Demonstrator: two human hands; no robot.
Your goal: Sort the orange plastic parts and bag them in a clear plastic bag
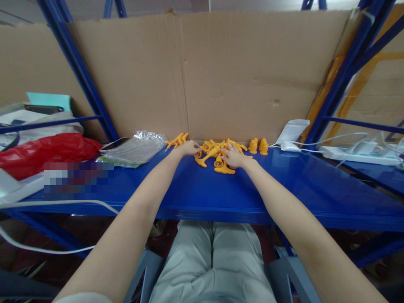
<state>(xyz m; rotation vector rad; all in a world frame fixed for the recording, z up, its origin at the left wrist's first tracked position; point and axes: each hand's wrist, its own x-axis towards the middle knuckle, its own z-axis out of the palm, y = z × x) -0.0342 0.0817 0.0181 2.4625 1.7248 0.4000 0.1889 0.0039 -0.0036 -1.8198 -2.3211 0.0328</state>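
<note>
While orange plastic pieces (213, 152) near rear edge of shelf (208, 191) are touched by left hand (189, 148) and right hand (236, 158), grip cannot be told.

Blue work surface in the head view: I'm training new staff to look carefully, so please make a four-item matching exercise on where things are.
1. Pile of orange pieces
2. Red bag
3. White power strip
4. Cardboard

A. Far right
B. Upright along the back
C. On the left
D. At the left hand and right hand

Pairs: 1-D; 2-C; 3-A; 4-B
</note>
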